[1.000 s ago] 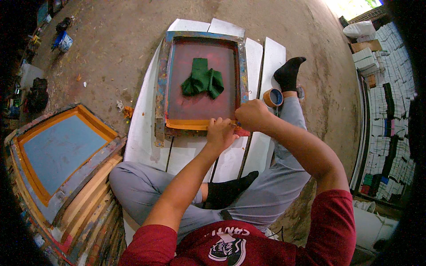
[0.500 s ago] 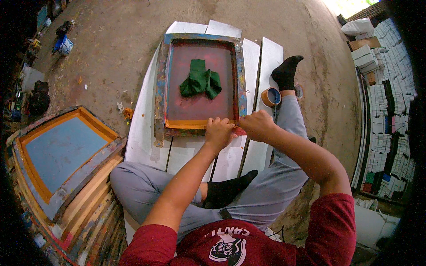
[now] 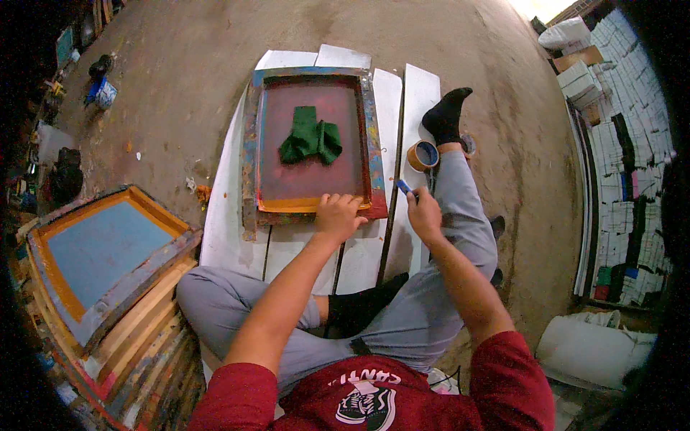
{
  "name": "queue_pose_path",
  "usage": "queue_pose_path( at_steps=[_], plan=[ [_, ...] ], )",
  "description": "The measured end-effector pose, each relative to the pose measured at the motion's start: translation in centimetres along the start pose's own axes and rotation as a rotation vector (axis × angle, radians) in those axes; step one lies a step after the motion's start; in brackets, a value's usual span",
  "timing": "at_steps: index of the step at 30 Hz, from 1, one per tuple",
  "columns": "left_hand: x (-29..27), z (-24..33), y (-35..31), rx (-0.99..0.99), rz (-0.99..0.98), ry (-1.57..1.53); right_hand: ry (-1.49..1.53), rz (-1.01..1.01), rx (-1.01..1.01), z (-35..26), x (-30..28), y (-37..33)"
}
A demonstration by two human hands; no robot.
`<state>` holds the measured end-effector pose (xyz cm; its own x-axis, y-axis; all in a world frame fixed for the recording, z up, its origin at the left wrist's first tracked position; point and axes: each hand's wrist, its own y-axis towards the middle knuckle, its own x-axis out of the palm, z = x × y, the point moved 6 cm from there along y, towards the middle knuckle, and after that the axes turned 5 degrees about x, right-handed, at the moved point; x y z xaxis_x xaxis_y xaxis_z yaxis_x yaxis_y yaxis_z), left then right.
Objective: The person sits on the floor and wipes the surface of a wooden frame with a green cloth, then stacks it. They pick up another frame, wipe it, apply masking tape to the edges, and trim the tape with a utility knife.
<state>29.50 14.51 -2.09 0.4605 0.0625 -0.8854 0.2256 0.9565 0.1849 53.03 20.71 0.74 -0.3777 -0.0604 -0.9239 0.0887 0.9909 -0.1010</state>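
Observation:
A wooden screen-printing frame (image 3: 368, 136) spattered with paint lies on white boards in front of me. Brown tape (image 3: 287, 205) runs along the inside of its near edge. On the dark mesh (image 3: 280, 122) rests a crumpled green cloth (image 3: 305, 136). My left hand (image 3: 338, 217) is closed over the frame's near rim, fingers on the tape side and thumb toward me. To the right of the frame, my right hand (image 3: 425, 214) is raised, closed around a slim blue tool (image 3: 404, 187); its exact kind is too small to tell.
A roll of brown tape (image 3: 422, 156) stands beside my black-socked right foot (image 3: 447, 118). At the left, another screen frame (image 3: 136, 276) with blue-grey mesh lies over stacked wooden frames (image 3: 144, 352). White stacks (image 3: 632, 165) line the far right, beyond the concrete floor (image 3: 535, 179).
My right hand has drawn away from the frame's near right corner, moving right and toward me, and the blue tool now shows in it. My left hand stays on the near rim.

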Motion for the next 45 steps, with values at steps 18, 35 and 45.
queue_pose_path(
  at_steps=[18, 35, 45],
  plan=[
    [-5.1, -3.7, -3.4, 0.138, 0.013, 0.138, -0.129, -0.019, -0.928, -8.5, 4.0, -4.8],
    [-11.3, -10.8, -12.0, 0.354, -0.029, 0.489, -0.297, 0.239, -1.102, -6.3, 5.7, -7.1],
    [-9.0, -11.8, -15.0, 0.290, -0.108, 0.660, -0.357, 0.339, -1.001, -6.6, 5.4, -9.3]
  ],
)
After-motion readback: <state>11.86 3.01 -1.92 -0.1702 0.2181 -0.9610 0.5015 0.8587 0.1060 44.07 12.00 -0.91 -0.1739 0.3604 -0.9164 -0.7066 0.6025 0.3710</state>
